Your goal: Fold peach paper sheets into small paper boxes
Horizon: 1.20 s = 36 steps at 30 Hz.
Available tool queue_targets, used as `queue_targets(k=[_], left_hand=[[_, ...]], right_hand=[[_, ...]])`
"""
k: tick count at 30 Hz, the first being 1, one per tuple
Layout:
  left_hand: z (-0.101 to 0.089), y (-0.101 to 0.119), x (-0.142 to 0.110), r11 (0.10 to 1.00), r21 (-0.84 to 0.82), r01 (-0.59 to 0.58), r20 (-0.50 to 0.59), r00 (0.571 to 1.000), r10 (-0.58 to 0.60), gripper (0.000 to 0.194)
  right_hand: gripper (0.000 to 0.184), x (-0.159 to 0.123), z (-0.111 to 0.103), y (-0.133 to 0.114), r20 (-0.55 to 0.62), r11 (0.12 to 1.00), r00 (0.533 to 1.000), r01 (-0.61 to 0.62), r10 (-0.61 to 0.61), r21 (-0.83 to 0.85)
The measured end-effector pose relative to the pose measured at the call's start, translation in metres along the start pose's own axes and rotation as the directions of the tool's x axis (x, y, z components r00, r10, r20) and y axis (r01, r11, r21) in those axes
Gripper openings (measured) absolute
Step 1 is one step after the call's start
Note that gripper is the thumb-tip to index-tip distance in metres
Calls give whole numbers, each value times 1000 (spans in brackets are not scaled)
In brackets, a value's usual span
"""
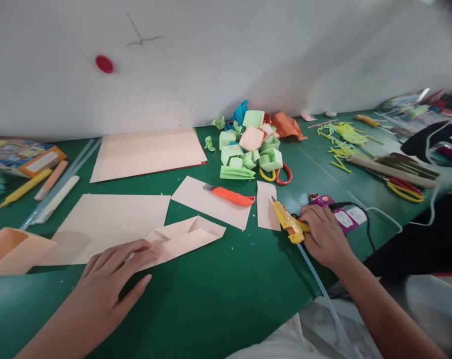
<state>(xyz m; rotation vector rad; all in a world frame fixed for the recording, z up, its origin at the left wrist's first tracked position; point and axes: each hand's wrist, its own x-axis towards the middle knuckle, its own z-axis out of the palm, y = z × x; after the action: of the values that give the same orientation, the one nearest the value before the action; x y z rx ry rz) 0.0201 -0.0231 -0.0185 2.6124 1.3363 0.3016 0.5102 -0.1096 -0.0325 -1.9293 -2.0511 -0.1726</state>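
My right hand (325, 234) is closed round the handle of a yellow hot glue gun (289, 222), whose nozzle points away over a small strip of peach paper (268, 205). A long clear glue stick (319, 279) trails from the gun's back toward me. My left hand (115, 269) lies with outstretched fingers on the near end of a folded peach paper piece (196, 237), its thumb apart. Beneath and behind that hand lies a flat peach sheet (110, 219). An orange utility knife (231, 196) rests on another peach piece (211, 204) between the hands.
A peach paper box (12, 247) stands at the left edge. Small green paper boxes (233, 154) are heaped by the wall, with scissors (282, 174) beside them. Glue sticks (61, 192) lie left. A purple packet (345, 217) and cables are right of the glue gun.
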Motion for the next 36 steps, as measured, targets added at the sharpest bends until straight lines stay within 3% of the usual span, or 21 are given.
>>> queue_targets(k=[8,16,28,34,36], left_hand=[[1,-1,-1,1000,-10,0,9,1000,0,40],[0,0,-1,1000,-10,19,23,1000,-19,41],[0,1,1,1000,-19,9,2,1000,-9,40],[2,-3,0,1000,1,-15,4,1000,15,42],[2,-6,0,999,15,-43,19,999,43,44]], right_hand=[[16,0,2,2,-6,1000,1000,3,-3,16],[37,-1,4,3,-26,1000,999,27,-28,-12],[26,-1,9,9,-76,999,996,34,-35,-7],[52,-4,7,7,-52,999,998,39,-40,-13],[52,-4,8,7,-56,999,998,42,-42,-12]])
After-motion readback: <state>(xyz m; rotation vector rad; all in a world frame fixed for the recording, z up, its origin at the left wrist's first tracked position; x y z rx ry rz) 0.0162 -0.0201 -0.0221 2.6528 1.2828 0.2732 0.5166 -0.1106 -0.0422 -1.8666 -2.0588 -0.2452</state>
